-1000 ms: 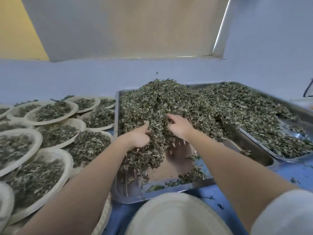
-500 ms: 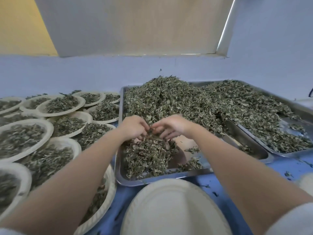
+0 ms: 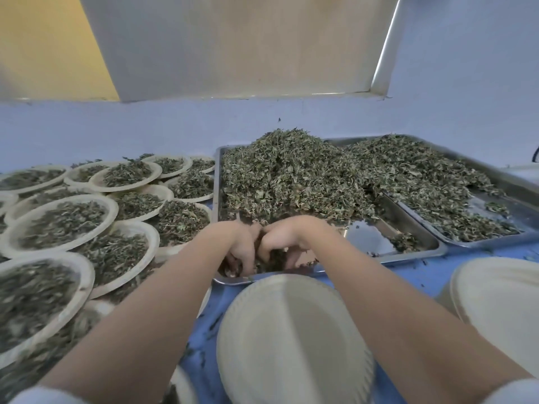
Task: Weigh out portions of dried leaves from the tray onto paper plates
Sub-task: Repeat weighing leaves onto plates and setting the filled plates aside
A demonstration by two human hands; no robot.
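We have both hands, left (image 3: 243,247) and right (image 3: 281,239), cupped together around a clump of dried green leaves (image 3: 291,173) at the near edge of the shiny rectangular metal tray (image 3: 414,252); an empty cream paper plate (image 3: 291,339) sits just below.

Grey-green dried leaves (image 3: 291,176); silver tray (image 3: 420,252); cream paper plate (image 3: 291,339); blue table (image 3: 423,272); yellow wall (image 3: 43,45).
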